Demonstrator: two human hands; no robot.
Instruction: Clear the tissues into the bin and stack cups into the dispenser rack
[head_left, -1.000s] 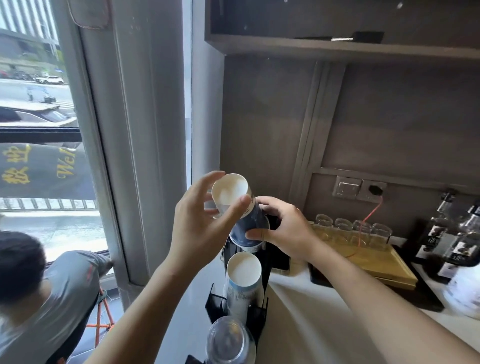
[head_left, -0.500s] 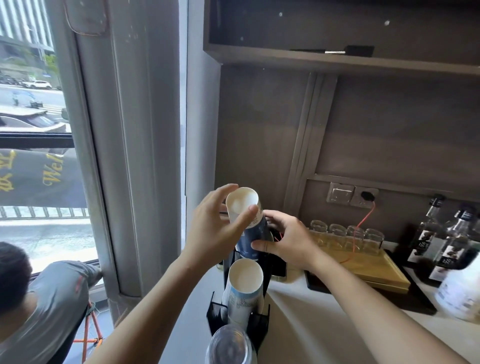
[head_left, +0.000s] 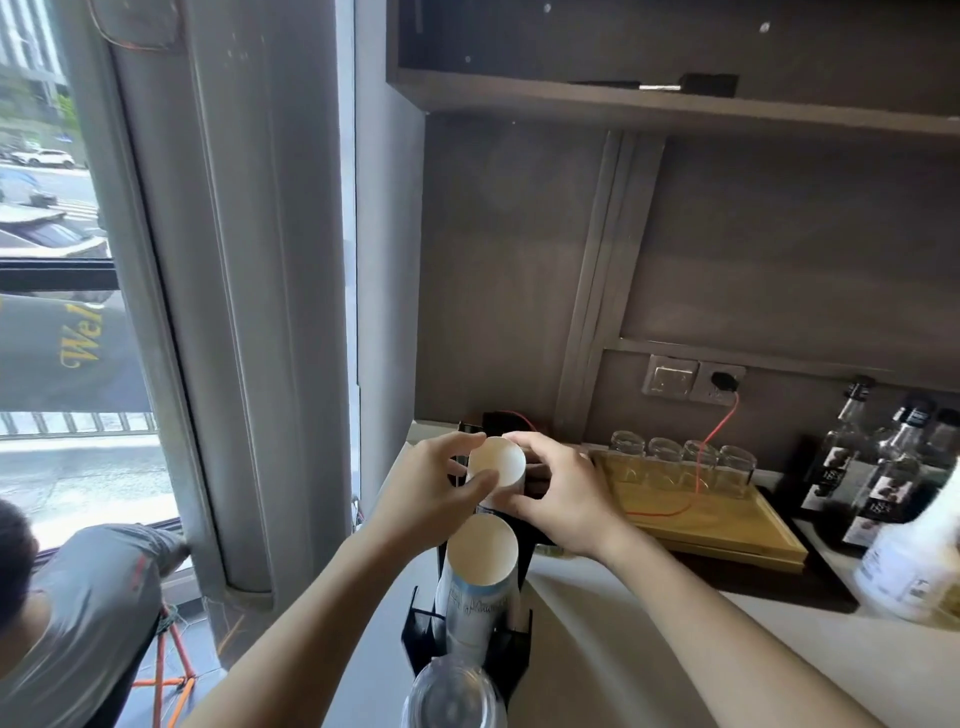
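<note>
Both hands on one paper cup (head_left: 496, 467), bottom up, white base facing me. Left hand (head_left: 426, 493) clamped on its left side, thumb across the lower edge. Right hand (head_left: 563, 499) clamped on the right side, fingertips curled at the rim of the base. Cup sits over the far slot of the rack (head_left: 467, 618); its lower part is hidden behind my fingers, so I cannot tell whether it is fully seated or riding on another cup below.

Just nearer me in the same rack: a second cup stack (head_left: 480, 577), also bottom up, blue-and-white print on the side, standing in the black frame. Nearest slot holds a clear plastic stack (head_left: 454, 696), top only in view at the bottom edge.

Rack stands at the left end of the counter (head_left: 649, 649), next to the window frame. To the right, well apart from my hands: a wooden tray (head_left: 727, 525) with a row of upturned glasses (head_left: 680, 454), a red cable trailing over it from the wall socket. Beyond that, dark bottles (head_left: 883, 467) and a white bottle (head_left: 919, 561) at the frame edge.

Progress, as I judge it: cup stacking well along — one slot filled, this cup going in. No loose cups visible on the counter. No tissues and no bin in view, so that half I cannot score from here.
</note>
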